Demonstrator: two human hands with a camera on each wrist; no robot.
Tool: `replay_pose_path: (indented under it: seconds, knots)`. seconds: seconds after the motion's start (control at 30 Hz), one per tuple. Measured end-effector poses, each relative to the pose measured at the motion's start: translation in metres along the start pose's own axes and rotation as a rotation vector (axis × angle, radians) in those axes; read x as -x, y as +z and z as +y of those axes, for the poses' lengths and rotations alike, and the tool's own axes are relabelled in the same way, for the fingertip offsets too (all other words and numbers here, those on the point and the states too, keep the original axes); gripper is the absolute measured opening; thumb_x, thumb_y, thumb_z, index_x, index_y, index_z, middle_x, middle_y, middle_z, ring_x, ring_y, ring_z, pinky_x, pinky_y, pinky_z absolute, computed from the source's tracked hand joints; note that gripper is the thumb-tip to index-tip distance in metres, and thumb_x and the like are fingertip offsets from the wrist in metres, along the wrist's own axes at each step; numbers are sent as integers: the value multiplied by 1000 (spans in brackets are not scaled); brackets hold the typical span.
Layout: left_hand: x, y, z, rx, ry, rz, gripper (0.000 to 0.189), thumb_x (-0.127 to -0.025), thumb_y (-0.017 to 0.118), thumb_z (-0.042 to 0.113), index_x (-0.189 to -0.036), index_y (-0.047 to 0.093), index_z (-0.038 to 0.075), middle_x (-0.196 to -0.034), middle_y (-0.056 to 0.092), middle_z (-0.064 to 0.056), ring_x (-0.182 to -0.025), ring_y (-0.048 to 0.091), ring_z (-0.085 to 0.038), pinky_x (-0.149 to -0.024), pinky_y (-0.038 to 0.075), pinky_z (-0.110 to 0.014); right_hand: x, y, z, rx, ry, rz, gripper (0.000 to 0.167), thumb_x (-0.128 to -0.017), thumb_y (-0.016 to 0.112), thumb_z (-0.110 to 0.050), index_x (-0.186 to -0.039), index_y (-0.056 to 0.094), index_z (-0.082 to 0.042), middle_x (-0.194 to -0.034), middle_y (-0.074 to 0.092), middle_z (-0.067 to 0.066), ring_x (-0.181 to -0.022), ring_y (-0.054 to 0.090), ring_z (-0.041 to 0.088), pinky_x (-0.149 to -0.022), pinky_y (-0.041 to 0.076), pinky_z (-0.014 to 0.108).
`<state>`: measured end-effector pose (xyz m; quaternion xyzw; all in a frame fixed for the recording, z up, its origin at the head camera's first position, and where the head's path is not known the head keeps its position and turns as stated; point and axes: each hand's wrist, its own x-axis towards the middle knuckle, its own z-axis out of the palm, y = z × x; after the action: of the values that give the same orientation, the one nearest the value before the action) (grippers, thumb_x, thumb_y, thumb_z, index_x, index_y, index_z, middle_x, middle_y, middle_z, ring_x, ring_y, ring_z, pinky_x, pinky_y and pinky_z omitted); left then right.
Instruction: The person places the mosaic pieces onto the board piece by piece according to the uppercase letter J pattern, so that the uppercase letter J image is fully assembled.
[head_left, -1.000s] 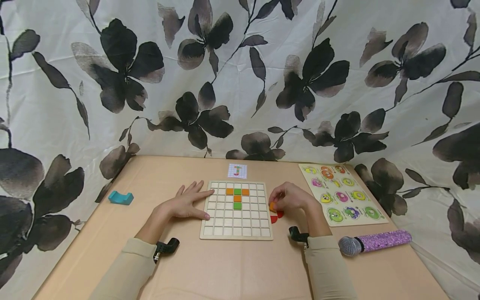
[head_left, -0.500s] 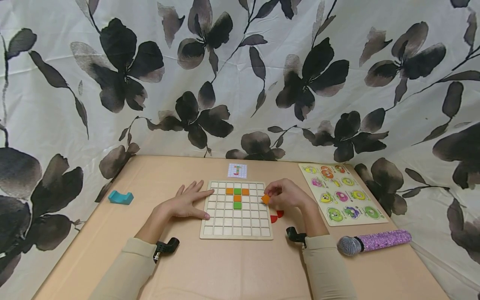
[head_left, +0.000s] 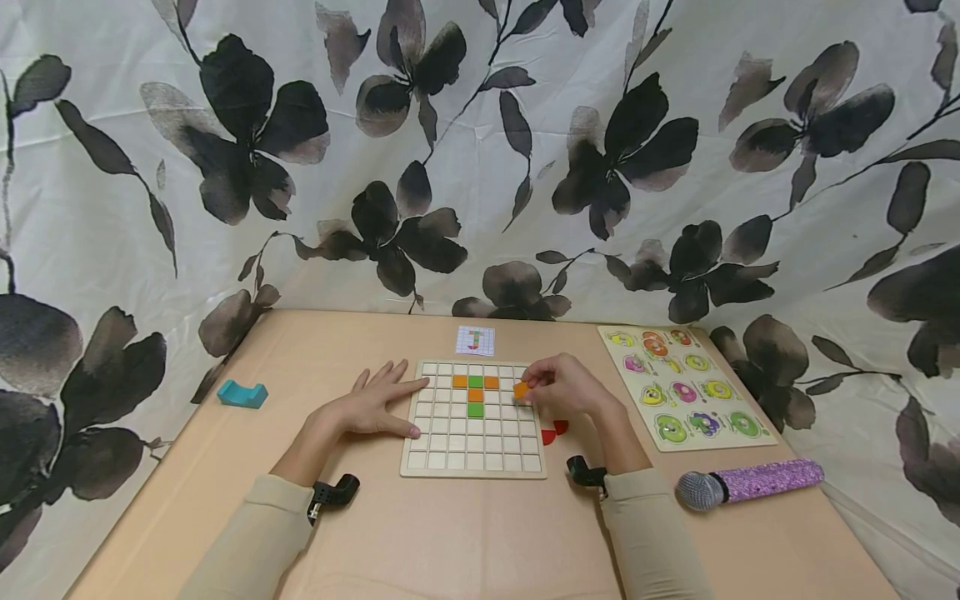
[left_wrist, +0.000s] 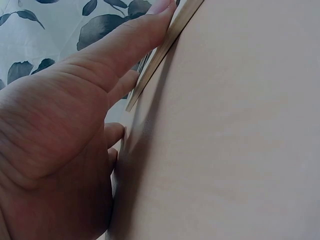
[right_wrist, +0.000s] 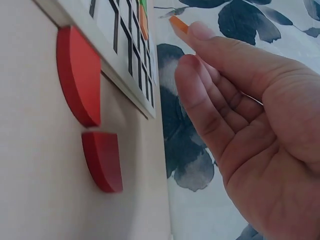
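A white grid board point(head_left: 435, 462) with a wooden edge lies mid-table, bearing orange and green square tiles point(head_left: 476, 397) in a T-like pattern. My left hand point(head_left: 375, 406) has its fingers spread, with the thumb and index finger touching the board's left edge. Over the board's right side, my right hand point(head_left: 566, 385) pinches an orange square tile point(head_left: 521, 390) between thumb and index finger; the right wrist view shows this orange tile point(right_wrist: 179, 23) held above the grid. Two red rounded pieces point(right_wrist: 80, 77) lie on the table by the board's right edge, partly under the right hand's reach.
Behind the board lies a small pattern card point(head_left: 476, 341). A sheet of fruit pictures point(head_left: 705, 439) is at the back right, with a glittery purple microphone point(head_left: 765, 483) in front of it. At the left sits a teal block point(head_left: 242, 396). A floral cloth point(head_left: 495, 175) hangs behind the table.
My right hand has lifted the orange tile from beside the board's right edge and carried it left and slightly away, over the grid. My left hand has stayed in place.
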<state>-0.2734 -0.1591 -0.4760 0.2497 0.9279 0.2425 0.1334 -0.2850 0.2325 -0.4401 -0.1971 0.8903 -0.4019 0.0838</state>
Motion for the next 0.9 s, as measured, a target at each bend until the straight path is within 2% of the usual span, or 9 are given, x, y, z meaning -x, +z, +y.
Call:
replay_pose_path:
  seconds: [0.23,0.57,0.77,0.9]
  knots:
    - [0,1,-1,4,3,0,98,-80,80,66,-162,40,30,-174,5,-23,-161,-3,-47,-122,-7,-73,-2,10,-8,7,8,20,20,-86,87,-16,-104,79,-14,-87,70,1,-84,62,22,-73,53,25]
    - [0,1,-1,13,7,0,97,-80,80,64,-162,40,29,-174,6,-23,-161,-3,-48,-122,-7,-73,-8,20,-13,18,-38,6,21,-84,89,-18,-101,78,-12,-85,69,1,-81,61,20,-73,53,25]
    - [0,1,0,6,4,6,97,-80,81,64,-161,41,29,-174,6,-23,-161,-3,-48,-122,-7,-73,-10,24,-17,11,-73,-21,23,-84,88,-18,-102,77,-8,-84,69,1,-81,62,20,-72,54,24]
    - [0,1,0,5,1,6,98,-80,80,65,-161,41,29,-174,6,-23,-161,-3,-48,-123,-7,-72,-11,28,-20,4,-64,-41,27,-84,89,-17,-105,77,-6,-86,69,1,-82,62,19,-73,55,24]
